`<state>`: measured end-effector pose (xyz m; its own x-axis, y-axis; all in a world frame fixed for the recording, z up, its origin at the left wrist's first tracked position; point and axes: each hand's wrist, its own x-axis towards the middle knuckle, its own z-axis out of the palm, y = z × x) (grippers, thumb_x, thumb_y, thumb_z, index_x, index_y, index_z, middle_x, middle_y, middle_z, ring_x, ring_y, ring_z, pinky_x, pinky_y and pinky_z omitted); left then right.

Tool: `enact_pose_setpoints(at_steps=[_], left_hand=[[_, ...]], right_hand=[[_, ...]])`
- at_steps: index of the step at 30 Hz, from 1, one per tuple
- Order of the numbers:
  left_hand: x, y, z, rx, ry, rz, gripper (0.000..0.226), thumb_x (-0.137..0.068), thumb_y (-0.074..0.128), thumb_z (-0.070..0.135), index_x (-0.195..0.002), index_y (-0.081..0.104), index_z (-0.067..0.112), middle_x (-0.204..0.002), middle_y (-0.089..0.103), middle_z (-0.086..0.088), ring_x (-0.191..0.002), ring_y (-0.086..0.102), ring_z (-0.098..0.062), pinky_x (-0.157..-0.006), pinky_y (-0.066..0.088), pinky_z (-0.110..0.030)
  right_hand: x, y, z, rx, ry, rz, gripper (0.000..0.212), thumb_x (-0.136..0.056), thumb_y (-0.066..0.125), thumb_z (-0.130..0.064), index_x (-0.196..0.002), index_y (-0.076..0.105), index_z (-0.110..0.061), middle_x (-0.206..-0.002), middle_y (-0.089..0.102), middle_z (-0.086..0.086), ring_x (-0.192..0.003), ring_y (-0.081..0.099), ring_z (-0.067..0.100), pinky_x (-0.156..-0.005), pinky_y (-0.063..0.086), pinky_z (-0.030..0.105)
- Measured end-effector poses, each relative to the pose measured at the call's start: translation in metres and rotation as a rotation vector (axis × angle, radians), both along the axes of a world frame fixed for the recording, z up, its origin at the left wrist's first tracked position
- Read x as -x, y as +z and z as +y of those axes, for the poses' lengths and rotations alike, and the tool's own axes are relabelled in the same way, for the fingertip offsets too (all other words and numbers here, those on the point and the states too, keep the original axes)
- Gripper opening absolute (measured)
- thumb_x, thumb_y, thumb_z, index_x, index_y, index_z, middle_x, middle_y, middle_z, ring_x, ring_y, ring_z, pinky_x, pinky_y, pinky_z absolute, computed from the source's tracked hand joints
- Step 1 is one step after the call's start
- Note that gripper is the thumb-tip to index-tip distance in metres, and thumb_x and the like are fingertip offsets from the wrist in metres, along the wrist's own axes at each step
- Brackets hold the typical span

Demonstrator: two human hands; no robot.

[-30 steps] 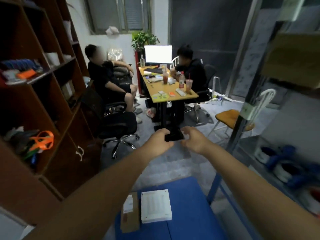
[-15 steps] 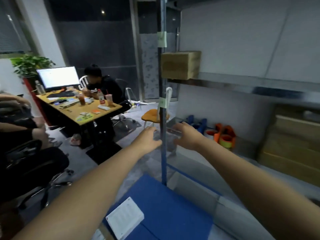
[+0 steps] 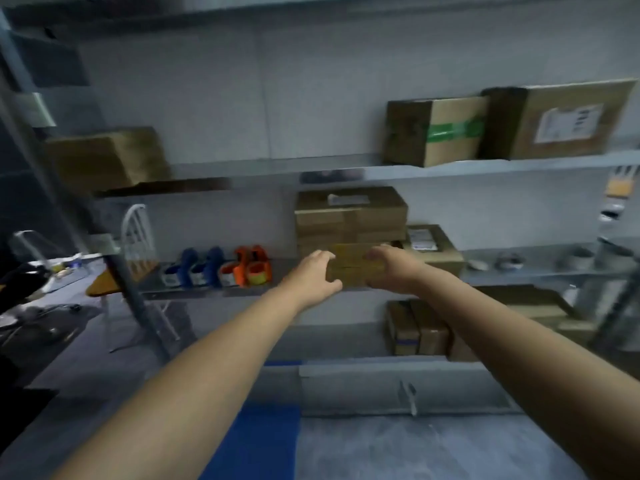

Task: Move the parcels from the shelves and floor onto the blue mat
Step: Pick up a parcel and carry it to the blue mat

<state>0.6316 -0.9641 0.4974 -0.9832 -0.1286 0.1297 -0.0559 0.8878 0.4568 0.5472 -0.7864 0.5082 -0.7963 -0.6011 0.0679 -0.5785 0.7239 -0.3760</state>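
You swung right in last second, now face shelving. Blue mat (image 3: 256, 441) sits low in view, under forearms. Left hand (image 3: 313, 275) and right hand (image 3: 391, 266), close together before, now parted either side of small yellowish box (image 3: 353, 265) at front of middle shelf (image 3: 207, 292), before stack of cartons (image 3: 349, 216). Fingers curve toward box sides; blur hides contact, so cannot tell if you grip. Likely next pick starting; box still on shelf.
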Motion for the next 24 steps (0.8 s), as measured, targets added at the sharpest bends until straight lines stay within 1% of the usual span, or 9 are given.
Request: enact_pose_setpoints(at_steps=[3,6,9,12,15,18,19,21,24], left_hand=[[0.049,-0.011,0.087,0.002,-0.121,-0.060,0.061,-0.087,0.062,0.035,-0.142,0.040,0.018,-0.149,0.037,-0.002,-0.135,0.038,-0.021,-0.104,0.033,-0.030],[0.094,-0.023,0.178,0.001,-0.264,-0.123,0.063,-0.088,0.061,0.037,-0.143,0.039,0.018,-0.149,0.036,-0.002,-0.135,0.038,-0.020,-0.100,0.032,-0.027],[0.137,-0.037,0.275,-0.021,-0.378,-0.133,0.059,-0.087,0.062,0.035,-0.140,0.042,0.018,-0.146,0.041,-0.002,-0.132,0.041,-0.018,-0.098,0.032,-0.024],[0.167,-0.051,0.373,-0.046,-0.509,-0.146,0.057,-0.087,0.063,0.033,-0.139,0.044,0.016,-0.143,0.044,-0.002,-0.127,0.045,-0.016,-0.102,0.036,-0.027],[0.186,-0.063,0.459,-0.087,-0.641,-0.160,0.050,-0.085,0.065,0.031,-0.130,0.049,0.018,-0.130,0.052,0.000,-0.105,0.048,-0.007,-0.085,0.037,-0.022],[0.209,-0.077,0.530,-0.101,-0.726,-0.191,0.045,-0.083,0.066,0.033,-0.124,0.052,0.023,-0.118,0.054,0.007,-0.096,0.050,-0.005,-0.073,0.039,-0.019],[0.218,-0.082,0.550,-0.096,-0.751,-0.200,0.044,-0.083,0.066,0.033,-0.123,0.052,0.023,-0.119,0.055,0.005,-0.096,0.052,-0.006,-0.075,0.043,-0.021],[0.236,-0.094,0.588,-0.080,-0.792,-0.210,0.050,-0.084,0.066,0.032,-0.129,0.050,0.020,-0.127,0.053,0.000,-0.107,0.054,-0.013,-0.089,0.048,-0.030],[0.267,-0.112,0.638,-0.051,-0.867,-0.233,0.058,-0.087,0.063,0.032,-0.140,0.042,0.017,-0.141,0.045,-0.003,-0.125,0.048,-0.019,-0.104,0.042,-0.034]], right_hand=[[0.025,-0.012,0.095,0.008,-0.094,-0.015,0.056,-0.079,0.069,-0.033,-0.130,0.053,-0.017,-0.129,0.055,0.008,-0.118,0.052,0.026,-0.096,0.045,0.035],[0.044,-0.029,0.198,-0.009,-0.213,-0.073,0.056,-0.080,0.067,-0.030,-0.131,0.051,-0.015,-0.132,0.053,0.009,-0.121,0.049,0.026,-0.101,0.043,0.039],[0.060,-0.044,0.302,0.005,-0.358,-0.123,0.057,-0.081,0.066,-0.025,-0.133,0.050,-0.013,-0.135,0.052,0.008,-0.123,0.049,0.023,-0.101,0.040,0.030],[0.064,-0.054,0.399,0.041,-0.513,-0.165,0.059,-0.081,0.068,-0.028,-0.135,0.048,-0.014,-0.135,0.052,0.006,-0.122,0.051,0.021,-0.099,0.042,0.030],[0.064,-0.063,0.482,0.066,-0.651,-0.175,0.052,-0.080,0.068,-0.027,-0.129,0.054,-0.014,-0.126,0.059,0.006,-0.112,0.057,0.021,-0.090,0.046,0.029],[0.062,-0.073,0.550,0.104,-0.783,-0.162,0.047,-0.080,0.067,-0.025,-0.124,0.058,-0.014,-0.120,0.061,0.006,-0.110,0.059,0.022,-0.089,0.048,0.030],[0.062,-0.078,0.570,0.118,-0.826,-0.149,0.046,-0.080,0.066,-0.024,-0.124,0.058,-0.014,-0.121,0.061,0.005,-0.109,0.059,0.021,-0.087,0.047,0.028],[0.063,-0.088,0.607,0.139,-0.913,-0.144,0.046,-0.081,0.065,-0.023,-0.125,0.057,-0.014,-0.122,0.061,0.006,-0.108,0.058,0.021,-0.085,0.045,0.026],[0.072,-0.105,0.656,0.144,-1.022,-0.195,0.039,-0.084,0.060,-0.022,-0.121,0.056,-0.012,-0.118,0.062,0.009,-0.104,0.059,0.024,-0.089,0.050,0.034]])
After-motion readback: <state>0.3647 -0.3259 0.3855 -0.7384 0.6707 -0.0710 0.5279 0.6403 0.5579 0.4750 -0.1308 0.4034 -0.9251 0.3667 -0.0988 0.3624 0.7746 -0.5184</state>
